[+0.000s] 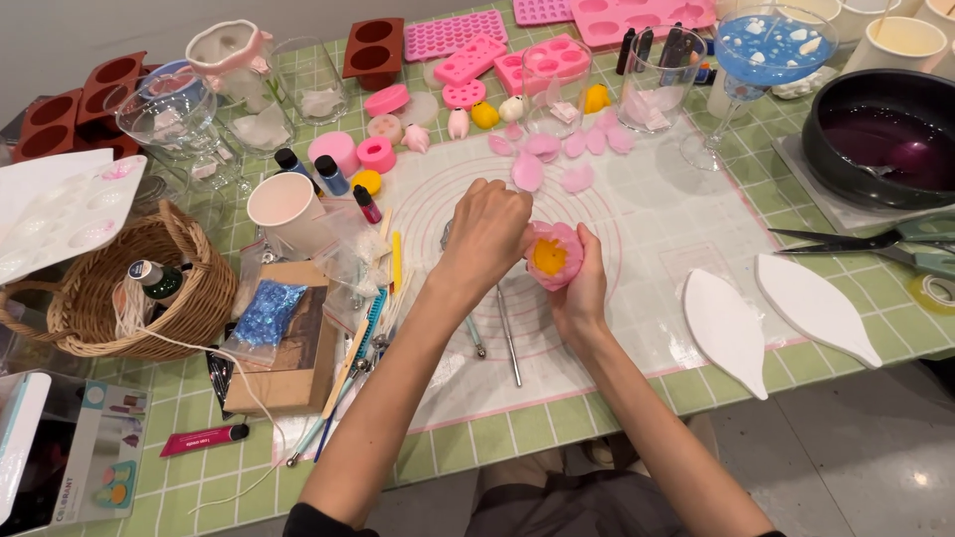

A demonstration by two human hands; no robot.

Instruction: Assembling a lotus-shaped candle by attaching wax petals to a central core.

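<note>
Holding: both hands meet over the middle of the mat (637,224), closed around a pink flower (553,255) with a yellow centre.
Left hand (484,237): fingers curled and pressed against the flower's left side, at nine o'clock of it; the back of the hand faces the camera, so the fingertips are hidden.
Right hand (585,283): cupped under and behind the flower, at four o'clock of it, fingers wrapped around its right edge.
Flower: held up off the mat between the two hands, its open face turned toward the camera.
Tools: thin metal sticks (507,338) lie on the mat just below the hands, at six o'clock.
Leaf shapes: two white leaf shapes (776,318) lie at three to four o'clock, partly on the mat's right edge.
Scissors (875,244): at three o'clock, well apart from the hands.
Cup: a pink paper cup (286,207) stands at nine o'clock; past it a wicker basket (189,298).
Loose petals (557,159): scattered on the mat at twelve o'clock, near the hands.
Glass: a stemmed glass (766,60) of blue filling at one o'clock, beside a black pan (885,139).
Moulds: pink moulds (537,60) along the far edge at twelve o'clock, brown moulds (373,45) at eleven.
</note>
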